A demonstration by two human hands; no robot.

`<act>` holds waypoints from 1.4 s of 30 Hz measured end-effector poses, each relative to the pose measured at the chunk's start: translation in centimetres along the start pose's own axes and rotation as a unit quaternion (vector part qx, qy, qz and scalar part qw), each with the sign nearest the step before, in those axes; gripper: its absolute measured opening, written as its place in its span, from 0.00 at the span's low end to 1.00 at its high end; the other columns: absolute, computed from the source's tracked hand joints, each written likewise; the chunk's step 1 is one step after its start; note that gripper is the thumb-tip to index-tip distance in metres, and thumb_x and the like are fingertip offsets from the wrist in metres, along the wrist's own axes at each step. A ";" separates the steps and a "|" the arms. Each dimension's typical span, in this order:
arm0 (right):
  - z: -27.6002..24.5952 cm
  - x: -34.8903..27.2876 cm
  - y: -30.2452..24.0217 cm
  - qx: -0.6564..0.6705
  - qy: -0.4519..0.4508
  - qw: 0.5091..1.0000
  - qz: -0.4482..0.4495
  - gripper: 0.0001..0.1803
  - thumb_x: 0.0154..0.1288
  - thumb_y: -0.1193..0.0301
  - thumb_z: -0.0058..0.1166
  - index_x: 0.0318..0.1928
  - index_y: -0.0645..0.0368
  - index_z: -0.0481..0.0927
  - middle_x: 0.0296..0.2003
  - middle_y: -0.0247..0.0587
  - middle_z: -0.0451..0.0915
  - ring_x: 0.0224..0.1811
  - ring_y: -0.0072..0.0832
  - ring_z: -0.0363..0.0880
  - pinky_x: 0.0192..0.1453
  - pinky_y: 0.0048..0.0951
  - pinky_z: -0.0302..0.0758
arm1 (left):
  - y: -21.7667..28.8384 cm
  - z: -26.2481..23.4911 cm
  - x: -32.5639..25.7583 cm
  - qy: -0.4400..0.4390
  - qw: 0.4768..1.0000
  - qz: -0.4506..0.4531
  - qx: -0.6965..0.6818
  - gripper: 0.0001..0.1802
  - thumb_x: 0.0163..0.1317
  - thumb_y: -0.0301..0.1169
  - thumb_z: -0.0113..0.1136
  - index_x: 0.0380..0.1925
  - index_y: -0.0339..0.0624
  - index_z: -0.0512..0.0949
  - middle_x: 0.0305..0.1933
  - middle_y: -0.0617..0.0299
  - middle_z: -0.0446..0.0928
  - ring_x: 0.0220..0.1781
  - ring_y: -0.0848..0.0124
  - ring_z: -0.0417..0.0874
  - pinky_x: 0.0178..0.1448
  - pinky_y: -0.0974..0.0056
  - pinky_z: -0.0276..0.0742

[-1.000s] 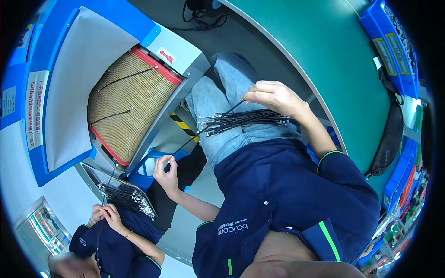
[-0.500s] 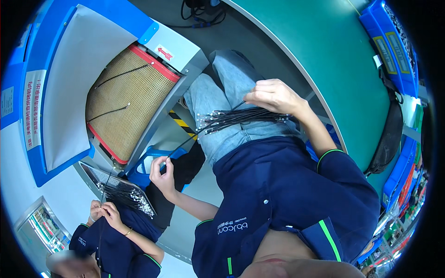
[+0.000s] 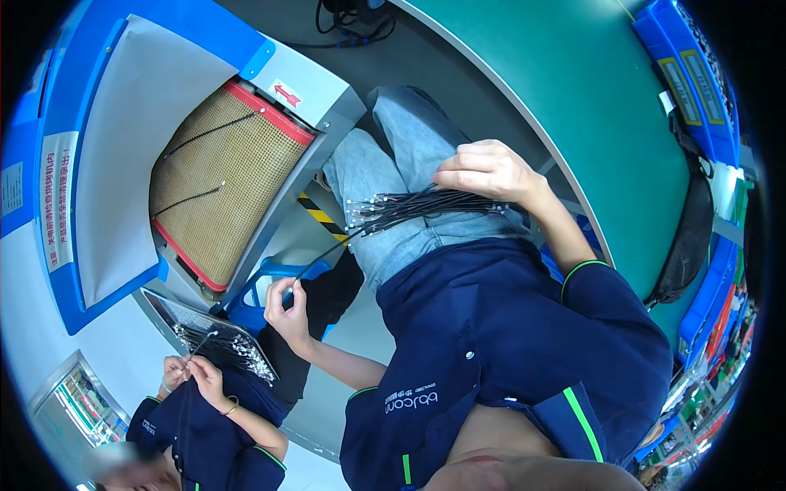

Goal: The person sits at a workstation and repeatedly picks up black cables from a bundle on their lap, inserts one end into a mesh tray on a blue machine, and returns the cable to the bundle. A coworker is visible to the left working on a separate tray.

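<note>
A thin black cable (image 3: pixel 329 252) is stretched slantwise across my lap between both hands. My left hand (image 3: pixel 288 317), at the left beside my knee, is closed, with thumb and finger pinching the cable's lower end. My right hand (image 3: pixel 491 173) is closed on the cable's other end above my thighs; its curled fingers hide that end. Beneath the cable, a bundle of black cables (image 3: pixel 442 204) with small pale end connectors lies across my jeans, close under my right hand.
At the left stands a blue-and-white machine with a mesh conveyor belt (image 3: pixel 233 155) carrying two black cables. Below it, a co-worker (image 3: pixel 205 417) handles a cable near a tray (image 3: pixel 266 360) of cables. A green table (image 3: pixel 573 90) curves along my right, with blue bins (image 3: pixel 688 90) and a black pouch (image 3: pixel 686 237).
My right hand has shifted very slightly, its fingers curled a little lower over the cable; my left hand holds still. The co-worker's cable has been drawn down, its tip now near their hands.
</note>
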State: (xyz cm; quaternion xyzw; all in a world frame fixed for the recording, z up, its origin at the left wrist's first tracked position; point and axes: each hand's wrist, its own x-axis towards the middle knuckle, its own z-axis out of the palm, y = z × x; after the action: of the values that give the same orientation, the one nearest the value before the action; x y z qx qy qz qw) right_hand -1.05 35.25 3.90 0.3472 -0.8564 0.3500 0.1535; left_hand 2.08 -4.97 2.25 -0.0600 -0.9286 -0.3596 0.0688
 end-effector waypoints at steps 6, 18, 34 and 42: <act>0.7 -0.1 -0.1 0.065 0.013 0.996 0.058 0.08 0.58 0.72 0.58 0.39 0.56 0.79 0.30 0.34 0.78 0.31 0.30 0.79 0.33 0.30 0.77 | -0.2 -0.2 0.1 0.004 1.000 0.003 -0.003 0.03 0.53 0.19 0.62 0.28 0.33 0.77 0.29 0.60 0.78 0.32 0.68 0.78 0.42 0.66 0.73; 0.8 -0.3 -0.3 0.123 -0.027 0.984 0.123 0.05 0.59 0.71 0.59 0.35 0.57 0.80 0.26 0.36 0.76 0.27 0.32 0.78 0.32 0.31 0.75 | -0.1 -0.1 0.2 0.009 1.000 0.008 0.011 0.04 0.52 0.19 0.62 0.28 0.33 0.77 0.28 0.59 0.78 0.32 0.68 0.78 0.41 0.66 0.73; 1.4 0.2 1.0 0.103 -0.018 0.993 0.060 0.06 0.53 0.73 0.64 0.32 0.56 0.82 0.21 0.32 0.73 0.23 0.27 0.74 0.24 0.29 0.69 | -0.9 -0.4 2.8 0.002 0.999 0.043 0.018 0.06 0.50 0.17 0.62 0.29 0.34 0.77 0.29 0.57 0.78 0.31 0.65 0.79 0.38 0.65 0.74; 5.4 4.3 2.5 0.049 0.028 0.996 0.072 0.07 0.49 0.73 0.67 0.31 0.55 0.83 0.21 0.32 0.74 0.24 0.28 0.72 0.26 0.30 0.69 | -4.6 -1.3 11.6 0.007 0.997 0.055 0.063 0.05 0.57 0.24 0.61 0.33 0.36 0.79 0.33 0.56 0.79 0.35 0.64 0.80 0.43 0.64 0.75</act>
State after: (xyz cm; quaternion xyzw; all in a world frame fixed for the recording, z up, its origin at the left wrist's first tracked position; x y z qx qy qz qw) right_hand -5.97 30.66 1.04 0.2820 -0.8566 0.4108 0.1344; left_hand -9.92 -8.50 2.14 -0.1039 -0.9442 -0.2968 0.0982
